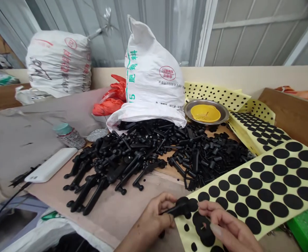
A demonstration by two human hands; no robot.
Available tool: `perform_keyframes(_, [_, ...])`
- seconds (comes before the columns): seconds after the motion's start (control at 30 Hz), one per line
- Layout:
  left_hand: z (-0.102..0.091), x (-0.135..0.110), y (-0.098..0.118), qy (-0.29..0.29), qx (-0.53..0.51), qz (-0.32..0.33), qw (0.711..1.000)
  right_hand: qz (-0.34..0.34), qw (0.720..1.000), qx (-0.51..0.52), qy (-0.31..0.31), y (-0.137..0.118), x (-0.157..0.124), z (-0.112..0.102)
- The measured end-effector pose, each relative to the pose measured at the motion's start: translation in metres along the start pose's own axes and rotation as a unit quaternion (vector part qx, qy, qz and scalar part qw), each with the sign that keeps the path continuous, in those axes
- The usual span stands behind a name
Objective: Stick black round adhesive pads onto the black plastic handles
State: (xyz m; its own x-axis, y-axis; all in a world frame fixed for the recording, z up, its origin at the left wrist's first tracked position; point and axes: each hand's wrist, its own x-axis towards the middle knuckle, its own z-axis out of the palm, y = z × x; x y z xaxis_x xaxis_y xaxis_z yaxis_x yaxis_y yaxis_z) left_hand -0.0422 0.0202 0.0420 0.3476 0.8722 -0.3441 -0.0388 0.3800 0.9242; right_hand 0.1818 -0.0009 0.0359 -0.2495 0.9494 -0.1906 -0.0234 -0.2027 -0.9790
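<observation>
The left hand (150,218) grips a black plastic part (179,209) by its stem, thumb and fingers pressed closed around it, and holds it just above the near corner of a yellow-backed sheet of black rubber dots (251,185). The right hand (229,225) lies directly beside it, fingers drawn together, with the right fingertips (202,206) at the part's rounded black head; whether they pinch a dot there cannot be determined. The sheet's near corner shows bare yellow backing and smaller black dots. Beyond the hands, a heap of black plastic parts (143,157) rests on a wooden board (109,215), spilling from the mouth of a white woven sack (154,70) with green and red print. Behind the heap, to the right of the sack, stands a steel dish (187,110) holding a yellow plastic strainer (205,113). Further yellow dot sheets (256,131) lie to the right, overlapping one another. A red plastic bag (112,98) is bunched against the sack's left side
</observation>
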Motion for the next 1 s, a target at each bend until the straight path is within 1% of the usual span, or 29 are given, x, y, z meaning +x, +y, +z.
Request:
perform_keyframes(0.07, [0.01, 0.002, -0.004, -0.017, -0.025, -0.031, 0.999, 0.001, 0.999, 0.032, 0.016, -0.003, 0.001, 0.004])
perform_keyframes(0.1, [0.013, 0.002, -0.006, -0.019, -0.02, -0.025, 0.999, 0.007, 0.999, 0.044, 0.02, -0.004, 0.001, 0.006])
perform_keyframes(0.13, [0.016, 0.003, -0.008, -0.015, 0.007, 0.001, 1.0, 0.014, 0.998, 0.053, 0.023, -0.005, 0.0, 0.007])
perform_keyframes(0.17, [0.017, 0.002, -0.01, 0.0, 0.058, 0.051, 0.997, 0.024, 0.998, 0.056, 0.023, -0.006, -0.001, 0.006])
perform_keyframes(0.2, [0.017, 0.001, -0.011, 0.026, 0.135, 0.12, 0.983, 0.031, 0.998, 0.057, 0.025, -0.007, -0.002, 0.005])
perform_keyframes(0.23, [0.016, 0.0, -0.012, 0.062, 0.234, 0.197, 0.95, 0.036, 0.997, 0.057, 0.027, -0.007, -0.003, 0.004])
perform_keyframes(0.27, [0.015, -0.002, -0.014, 0.097, 0.342, 0.269, 0.895, 0.038, 0.997, 0.057, 0.03, -0.008, -0.004, 0.002])
perform_keyframes(0.3, [0.013, -0.003, -0.015, 0.125, 0.442, 0.322, 0.828, 0.038, 0.997, 0.06, 0.032, -0.008, -0.005, 0.001])
perform_keyframes(0.33, [0.012, -0.005, -0.017, 0.141, 0.518, 0.355, 0.765, 0.038, 0.997, 0.064, 0.033, -0.008, -0.006, -0.001])
perform_keyframes(0.37, [0.01, -0.007, -0.018, 0.139, 0.565, 0.374, 0.722, 0.038, 0.996, 0.068, 0.034, -0.008, -0.006, -0.002])
perform_keyframes(0.4, [0.01, -0.008, -0.02, 0.123, 0.585, 0.384, 0.703, 0.039, 0.996, 0.07, 0.033, -0.007, -0.006, -0.002])
perform_keyframes(0.43, [0.009, -0.01, -0.021, 0.097, 0.582, 0.385, 0.71, 0.04, 0.996, 0.071, 0.034, -0.007, -0.006, -0.002])
perform_keyframes(0.47, [0.01, -0.011, -0.022, 0.069, 0.56, 0.374, 0.736, 0.041, 0.996, 0.07, 0.035, -0.006, -0.006, -0.002])
perform_keyframes(0.53, [0.012, -0.012, -0.021, 0.021, 0.495, 0.316, 0.809, 0.046, 0.996, 0.072, 0.032, -0.004, -0.005, 0.0])
perform_keyframes(0.57, [0.014, -0.012, -0.019, 0.01, 0.467, 0.271, 0.842, 0.047, 0.995, 0.077, 0.031, -0.003, -0.004, 0.002])
perform_keyframes(0.6, [0.016, -0.012, -0.016, 0.007, 0.449, 0.222, 0.866, 0.045, 0.995, 0.082, 0.031, -0.002, -0.003, 0.003])
perform_keyframes(0.63, [0.018, -0.01, -0.013, 0.009, 0.438, 0.183, 0.88, 0.042, 0.995, 0.088, 0.033, -0.001, -0.002, 0.004])
perform_keyframes(0.7, [0.022, -0.006, -0.008, 0.017, 0.425, 0.134, 0.895, 0.03, 0.994, 0.098, 0.04, 0.001, 0.0, 0.006])
perform_keyframes(0.77, [0.026, -0.001, -0.004, 0.004, 0.386, 0.105, 0.916, 0.029, 0.994, 0.097, 0.046, 0.002, 0.0, 0.008])
perform_keyframes(0.87, [0.03, 0.003, -0.002, -0.031, 0.29, 0.061, 0.955, 0.047, 0.995, 0.077, 0.043, 0.0, 0.0, 0.007])
perform_keyframes(0.93, [0.031, 0.004, -0.003, -0.038, 0.246, 0.039, 0.968, 0.059, 0.996, 0.064, 0.035, -0.003, -0.001, 0.007])
perform_keyframes(1.0, [0.031, 0.004, -0.005, -0.035, 0.227, 0.035, 0.973, 0.063, 0.996, 0.061, 0.029, -0.005, -0.002, 0.006])
